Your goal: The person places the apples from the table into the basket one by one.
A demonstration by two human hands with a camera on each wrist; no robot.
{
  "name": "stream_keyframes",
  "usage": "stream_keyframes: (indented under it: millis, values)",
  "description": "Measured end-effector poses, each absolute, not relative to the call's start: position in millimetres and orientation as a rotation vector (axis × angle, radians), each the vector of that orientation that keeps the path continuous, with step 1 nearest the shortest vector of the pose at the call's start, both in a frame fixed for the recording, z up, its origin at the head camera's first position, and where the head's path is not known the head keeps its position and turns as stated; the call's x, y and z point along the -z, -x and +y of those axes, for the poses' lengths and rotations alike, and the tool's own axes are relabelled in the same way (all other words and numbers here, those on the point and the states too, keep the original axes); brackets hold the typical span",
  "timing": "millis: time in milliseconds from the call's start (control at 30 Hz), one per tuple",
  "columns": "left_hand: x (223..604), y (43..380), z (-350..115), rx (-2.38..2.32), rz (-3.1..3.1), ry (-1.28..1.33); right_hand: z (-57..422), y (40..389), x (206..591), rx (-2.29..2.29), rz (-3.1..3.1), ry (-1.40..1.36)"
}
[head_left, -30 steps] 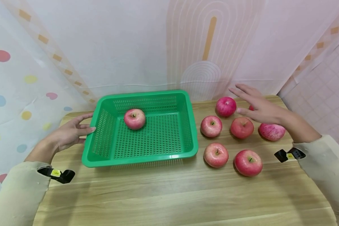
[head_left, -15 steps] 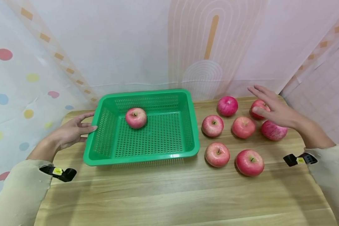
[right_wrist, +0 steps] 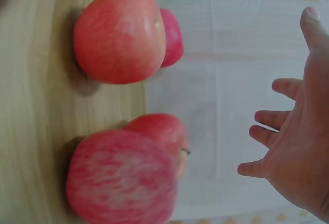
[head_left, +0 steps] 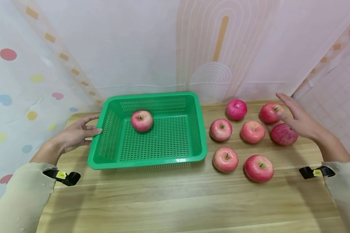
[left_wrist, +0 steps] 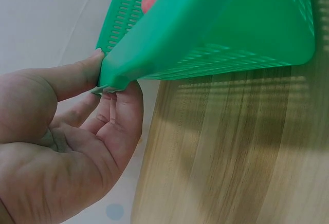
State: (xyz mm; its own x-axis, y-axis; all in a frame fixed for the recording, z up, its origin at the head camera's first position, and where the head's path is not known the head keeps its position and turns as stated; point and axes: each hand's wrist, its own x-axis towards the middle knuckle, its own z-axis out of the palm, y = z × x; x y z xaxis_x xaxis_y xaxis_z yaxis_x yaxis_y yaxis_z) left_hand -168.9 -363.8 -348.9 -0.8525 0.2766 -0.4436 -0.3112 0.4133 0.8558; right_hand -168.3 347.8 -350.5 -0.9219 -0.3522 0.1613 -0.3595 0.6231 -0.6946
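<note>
A green plastic basket [head_left: 151,163] with slotted walls stands on the left half of the table, and one red apple [head_left: 142,121] lies inside it. My left hand [head_left: 74,134] pinches the basket's left rim; in the left wrist view the thumb [left_wrist: 77,77] is on top and the fingers are beneath. Spread and holding nothing, my right hand [head_left: 301,121] hovers above the far right apples. Nearest to it are a red apple [head_left: 270,113] and a streaked dark pink apple [head_left: 283,134], the latter partly covered by the hand in the head view.
More apples lie between the basket and the right hand: a bright pink apple [head_left: 236,109], a pale red apple [head_left: 252,132] and several others. The wooden table [head_left: 163,200] meets a patterned cloth wall [head_left: 134,42] at its back edge.
My right hand has moved right, away from over the apples, uncovering the red one at the back. The left hand still holds the basket's rim.
</note>
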Motion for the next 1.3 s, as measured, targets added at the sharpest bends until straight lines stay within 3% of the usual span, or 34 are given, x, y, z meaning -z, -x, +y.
stream_keyframes:
  millis: [667,1300]
  values:
    - [348,168,-363,-1.492,2.123,0.026,385,161,395,-1.413,-2.638,-0.258]
    - [348,168,-364,-1.509,2.118,0.032,389,151,436,-1.524,-2.591,-0.022]
